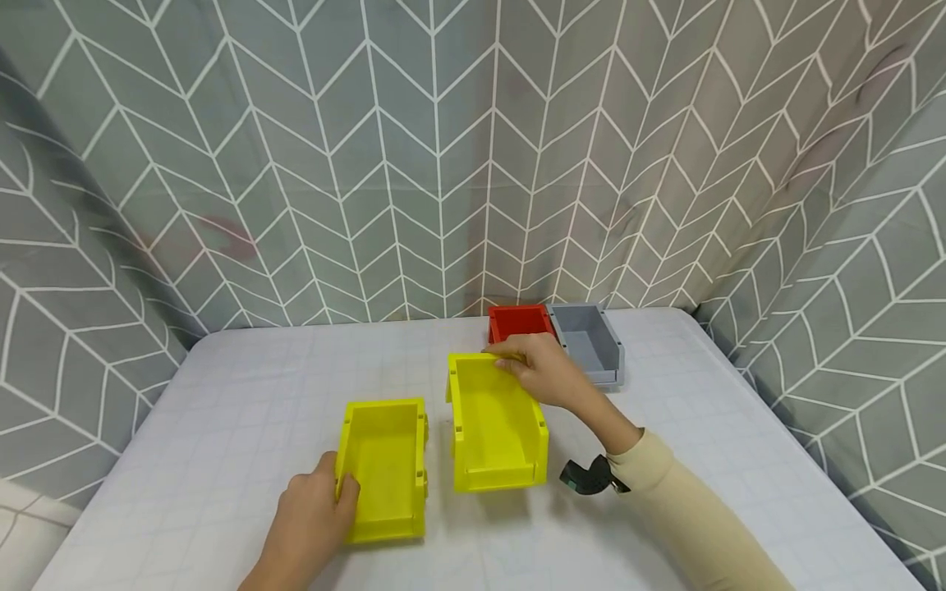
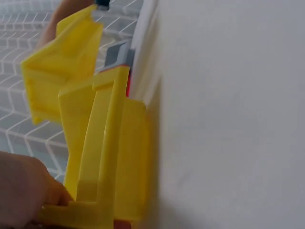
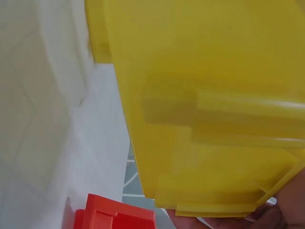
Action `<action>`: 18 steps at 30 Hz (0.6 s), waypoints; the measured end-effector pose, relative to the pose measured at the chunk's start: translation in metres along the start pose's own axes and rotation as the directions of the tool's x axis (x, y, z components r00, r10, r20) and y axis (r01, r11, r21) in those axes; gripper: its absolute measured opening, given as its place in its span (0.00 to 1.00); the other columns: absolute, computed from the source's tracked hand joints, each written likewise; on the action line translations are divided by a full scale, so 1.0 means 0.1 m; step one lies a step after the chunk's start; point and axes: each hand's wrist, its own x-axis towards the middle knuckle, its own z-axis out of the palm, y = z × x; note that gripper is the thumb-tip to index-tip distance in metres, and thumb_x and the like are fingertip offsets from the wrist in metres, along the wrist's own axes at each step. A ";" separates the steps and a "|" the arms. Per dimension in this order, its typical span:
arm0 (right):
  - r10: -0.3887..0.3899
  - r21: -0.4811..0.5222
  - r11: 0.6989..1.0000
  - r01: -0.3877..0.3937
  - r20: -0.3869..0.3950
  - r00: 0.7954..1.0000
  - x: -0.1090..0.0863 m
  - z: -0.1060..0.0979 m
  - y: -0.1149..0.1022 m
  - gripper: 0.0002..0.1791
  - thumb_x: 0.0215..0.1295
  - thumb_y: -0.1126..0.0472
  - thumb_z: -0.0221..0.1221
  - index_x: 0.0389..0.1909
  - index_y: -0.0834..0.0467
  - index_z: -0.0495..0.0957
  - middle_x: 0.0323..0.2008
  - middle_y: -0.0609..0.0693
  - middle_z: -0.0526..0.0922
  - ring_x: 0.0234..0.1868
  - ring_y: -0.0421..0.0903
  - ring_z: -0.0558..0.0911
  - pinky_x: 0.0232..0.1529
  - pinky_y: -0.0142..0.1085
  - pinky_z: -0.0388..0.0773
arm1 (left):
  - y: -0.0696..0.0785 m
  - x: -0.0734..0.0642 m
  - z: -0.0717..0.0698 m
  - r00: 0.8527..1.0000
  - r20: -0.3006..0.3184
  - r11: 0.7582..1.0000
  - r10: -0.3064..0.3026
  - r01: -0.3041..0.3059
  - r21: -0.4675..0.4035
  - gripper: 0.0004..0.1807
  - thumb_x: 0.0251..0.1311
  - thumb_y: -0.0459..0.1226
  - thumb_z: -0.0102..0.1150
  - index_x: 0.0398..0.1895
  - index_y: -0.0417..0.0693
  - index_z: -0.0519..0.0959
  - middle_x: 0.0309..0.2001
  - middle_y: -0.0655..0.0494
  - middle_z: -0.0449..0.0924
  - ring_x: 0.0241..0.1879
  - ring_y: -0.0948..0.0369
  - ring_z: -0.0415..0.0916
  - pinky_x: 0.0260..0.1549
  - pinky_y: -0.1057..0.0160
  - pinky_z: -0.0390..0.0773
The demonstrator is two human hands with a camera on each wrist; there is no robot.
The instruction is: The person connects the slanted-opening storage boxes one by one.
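Observation:
Two yellow plastic storage bins are in my hands. My left hand [image 1: 309, 513] grips the left wall of one yellow bin [image 1: 384, 468], its thumb inside the rim; in the left wrist view this bin [image 2: 107, 148] is close to the white surface. With my right hand [image 1: 543, 369] I pinch the back right rim of the other yellow bin [image 1: 491, 419], which is tilted and held above the table. Its outer side [image 3: 214, 109] fills most of the right wrist view. A narrow gap separates the two bins.
Behind the right hand, a red bin [image 1: 520, 318] and a grey bin [image 1: 587, 338] stand side by side at the table's back edge. A white cloth covers the table [image 1: 259, 394]. Patterned grey curtains [image 1: 414, 164] hang behind and at the sides.

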 end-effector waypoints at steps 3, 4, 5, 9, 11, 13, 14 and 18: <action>-0.013 0.009 1.000 0.013 -0.004 1.000 -0.03 0.03 0.00 0.15 0.69 0.71 0.64 0.54 0.62 0.87 0.50 0.52 0.88 0.46 0.50 0.83 0.50 0.41 0.85 | 0.02 -0.04 0.04 1.000 -0.005 1.000 0.003 -0.003 0.023 0.23 0.71 0.35 0.54 0.58 0.20 0.70 0.24 0.52 0.73 0.22 0.59 0.71 0.24 0.61 0.78; -0.020 0.011 1.000 0.020 -0.005 1.000 -0.04 0.04 -0.01 0.15 0.69 0.71 0.64 0.54 0.62 0.87 0.50 0.52 0.88 0.46 0.50 0.83 0.49 0.40 0.84 | 0.03 -0.04 0.04 1.000 -0.005 0.999 -0.004 0.004 0.034 0.26 0.71 0.38 0.55 0.59 0.21 0.70 0.27 0.49 0.77 0.25 0.58 0.73 0.27 0.58 0.81; -0.027 0.012 1.000 0.027 -0.006 1.000 -0.06 0.05 -0.01 0.15 0.69 0.71 0.64 0.54 0.62 0.88 0.50 0.52 0.88 0.46 0.49 0.83 0.49 0.40 0.84 | 0.04 -0.03 0.03 1.000 -0.005 0.999 -0.012 0.012 0.047 0.29 0.72 0.41 0.56 0.61 0.21 0.69 0.31 0.43 0.80 0.29 0.55 0.77 0.32 0.54 0.84; -0.041 0.028 0.999 0.041 0.002 0.999 -0.08 0.07 -0.05 0.14 0.69 0.71 0.64 0.52 0.62 0.88 0.49 0.52 0.89 0.45 0.48 0.83 0.49 0.39 0.84 | 0.00 0.02 -0.07 1.000 0.014 0.998 0.002 -0.003 0.057 0.44 0.76 0.53 0.51 0.79 0.29 0.52 0.70 0.26 0.65 0.63 0.36 0.73 0.59 0.34 0.74; -0.042 0.036 0.998 0.042 0.009 0.999 -0.08 0.09 -0.08 0.13 0.69 0.71 0.64 0.52 0.62 0.88 0.48 0.52 0.89 0.44 0.48 0.83 0.49 0.39 0.85 | -0.04 0.06 -0.11 0.997 0.001 0.996 0.083 -0.083 0.029 0.44 0.79 0.52 0.47 0.84 0.37 0.42 0.81 0.32 0.45 0.75 0.34 0.55 0.66 0.30 0.62; -0.038 0.045 0.998 0.037 0.013 0.999 -0.08 0.11 -0.11 0.13 0.69 0.72 0.64 0.52 0.62 0.88 0.49 0.52 0.89 0.46 0.48 0.83 0.50 0.39 0.85 | -0.11 0.10 -0.13 0.980 -0.016 0.980 0.199 -0.199 -0.003 0.41 0.81 0.48 0.45 0.85 0.44 0.40 0.84 0.42 0.36 0.78 0.38 0.46 0.69 0.32 0.56; -0.034 0.047 0.998 0.033 0.015 0.999 -0.08 0.12 -0.12 0.14 0.69 0.72 0.64 0.52 0.62 0.88 0.49 0.53 0.89 0.46 0.49 0.83 0.50 0.39 0.84 | -0.13 0.13 -0.13 0.967 -0.023 0.967 0.253 -0.253 -0.015 0.39 0.81 0.46 0.45 0.86 0.46 0.42 0.84 0.46 0.36 0.79 0.41 0.45 0.70 0.33 0.56; -0.040 0.046 0.998 0.039 0.020 0.999 -0.06 0.16 -0.14 0.14 0.69 0.72 0.64 0.52 0.62 0.88 0.49 0.53 0.89 0.44 0.47 0.83 0.49 0.37 0.84 | -0.22 0.19 -0.08 0.929 -0.044 0.928 0.368 -0.370 -0.036 0.35 0.82 0.43 0.46 0.85 0.46 0.48 0.84 0.55 0.41 0.79 0.46 0.48 0.71 0.37 0.58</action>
